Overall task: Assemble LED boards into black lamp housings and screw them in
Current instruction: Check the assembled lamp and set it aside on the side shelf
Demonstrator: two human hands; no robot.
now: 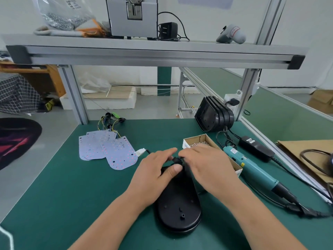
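L hand (pixel 155 170): grips far end of black lamp housing (pixel 178 204), thumb on top, fingers loosely bent over the far edge. R hand (pixel 207 163): fingers curled, narrow, pinching a small black plug (pixel 177 160) just above the housing's far end; fingertips mostly hidden. Hands nearly touch at the plug.

Housing lies flat on green bench (pixel 72 195), centre, close to the person. Long axis runs near-to-far; rounded end points toward the person, far end under the hands. Small stud sticks up near the rounded end.

Counts: 1 housing in work; more housings (pixel 214 116) stood on edge at back R, nested, no. unclear. LED boards (pixel 108 148): at least 3, overlapping, L of the hands, rounded ends toward the person, wires at far ends. 1 screw box (pixel 203 141), open, beside R hand. 1 teal elec. screwdriver (pixel 252 168) lying R of box.
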